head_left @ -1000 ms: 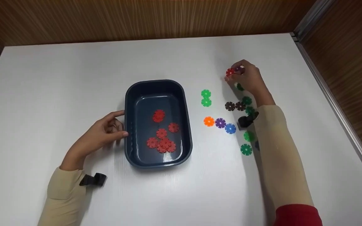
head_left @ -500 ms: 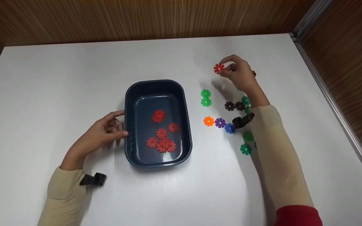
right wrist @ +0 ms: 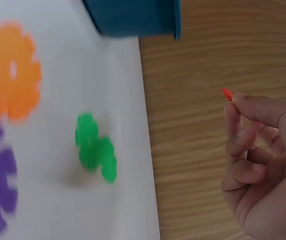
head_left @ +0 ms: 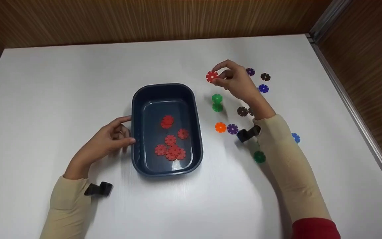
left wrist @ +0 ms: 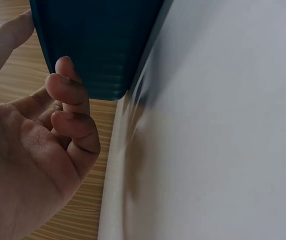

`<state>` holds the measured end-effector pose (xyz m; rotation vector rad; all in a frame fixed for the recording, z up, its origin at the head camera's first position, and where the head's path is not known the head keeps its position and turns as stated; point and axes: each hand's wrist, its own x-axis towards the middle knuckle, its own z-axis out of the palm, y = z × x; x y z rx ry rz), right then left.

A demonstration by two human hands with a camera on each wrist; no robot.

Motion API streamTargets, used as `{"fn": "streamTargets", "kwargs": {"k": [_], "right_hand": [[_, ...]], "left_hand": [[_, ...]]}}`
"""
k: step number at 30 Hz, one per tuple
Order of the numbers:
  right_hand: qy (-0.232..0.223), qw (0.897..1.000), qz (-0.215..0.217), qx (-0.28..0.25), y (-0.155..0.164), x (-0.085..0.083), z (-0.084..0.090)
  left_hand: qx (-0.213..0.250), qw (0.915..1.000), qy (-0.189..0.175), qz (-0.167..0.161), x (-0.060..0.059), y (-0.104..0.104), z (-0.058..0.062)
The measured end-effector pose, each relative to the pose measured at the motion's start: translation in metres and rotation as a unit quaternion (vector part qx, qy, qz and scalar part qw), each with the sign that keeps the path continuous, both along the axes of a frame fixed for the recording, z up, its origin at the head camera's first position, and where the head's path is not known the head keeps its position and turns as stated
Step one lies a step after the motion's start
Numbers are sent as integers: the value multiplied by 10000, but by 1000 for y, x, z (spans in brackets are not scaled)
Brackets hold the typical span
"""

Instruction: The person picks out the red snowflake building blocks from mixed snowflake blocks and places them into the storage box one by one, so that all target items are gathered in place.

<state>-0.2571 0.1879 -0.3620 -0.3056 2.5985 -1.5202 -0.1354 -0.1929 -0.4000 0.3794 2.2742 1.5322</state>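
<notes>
In the head view, my right hand [head_left: 237, 81] pinches a red snowflake disc [head_left: 212, 76] between thumb and fingertips, above the table and to the right of the dark blue tub [head_left: 196, 132]. Only the disc's thin red edge shows in the right wrist view. Several red discs [head_left: 170, 140] lie inside the tub, some overlapping. My left hand [head_left: 103, 142] is at the tub's left side, thumb and index fingertips touching its rim. Its other fingers bend loosely near the outer wall, as the left wrist view shows, with nothing between them.
Two green discs [head_left: 217, 98], an orange disc [head_left: 220, 127] and a purple disc [head_left: 232, 129] lie right of the tub. Dark brown [head_left: 242, 111] and blue discs [head_left: 263, 88] lie around the right forearm, which hides some. A wood-grain panel [head_left: 164, 20] stands behind the white table [head_left: 78, 73].
My right hand has moved left toward the tub with the red disc, uncovering purple, brown and blue discs behind it. The left hand and tub have stayed in place.
</notes>
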Motion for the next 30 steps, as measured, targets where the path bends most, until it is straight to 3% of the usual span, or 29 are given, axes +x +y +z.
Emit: {"fn": "streamTargets", "kwargs": {"k": [9, 20, 30], "right_hand": [[16, 9975, 700, -62, -28, 22, 3], [380, 9858, 1577, 432, -59, 50, 6], [759, 9759, 1943, 637, -65, 56, 2]], "left_hand": [[-108, 9999, 23, 15, 0, 0, 0], [-167, 9998, 83, 19, 0, 0, 0], [-223, 9997, 56, 9, 0, 0, 0]]}}
